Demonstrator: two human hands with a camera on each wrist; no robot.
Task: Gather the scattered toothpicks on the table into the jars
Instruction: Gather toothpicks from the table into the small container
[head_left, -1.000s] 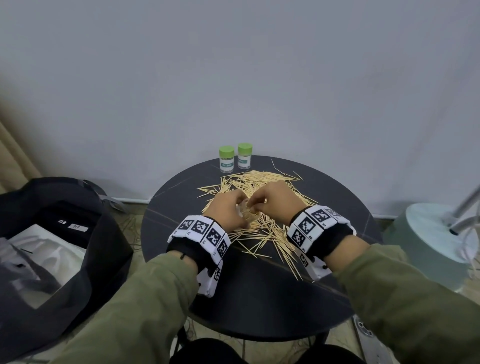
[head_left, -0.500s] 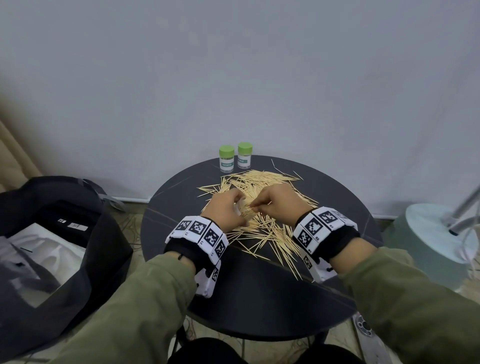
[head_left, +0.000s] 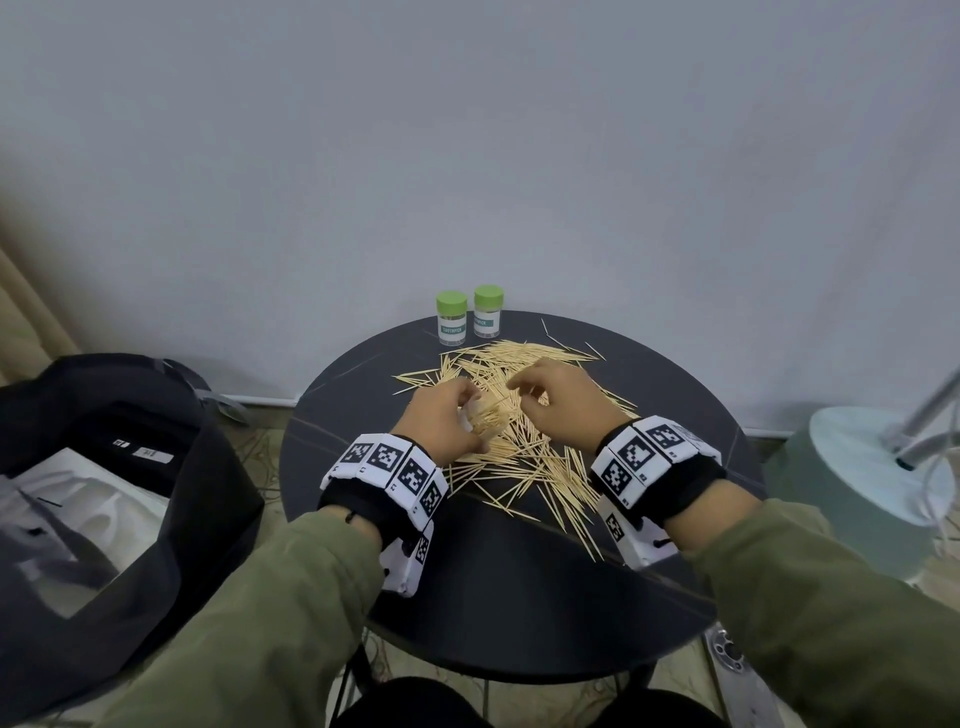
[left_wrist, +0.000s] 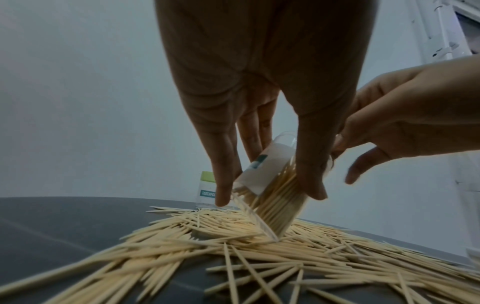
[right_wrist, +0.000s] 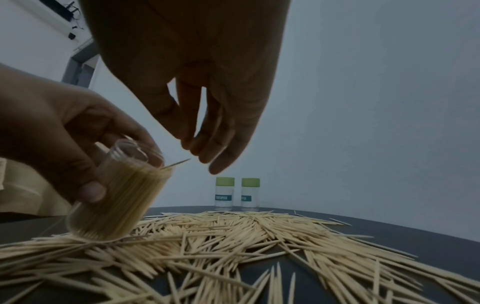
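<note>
Toothpicks (head_left: 524, 441): your loose pile spreads over the middle and far half of the round black table (head_left: 509, 597).
Capped jars (head_left: 470, 317): two with green lids stand upright side by side at the table's far edge, just beyond the pile.
Open jar (right_wrist: 116, 197): tilted, packed with sticks, its base resting on the pile.
Left hand (head_left: 441, 421): your fingers and thumb grip that jar.
Right hand (head_left: 558, 400): hovers beside the jar mouth, fingers loosely bent, holding nothing.
</note>
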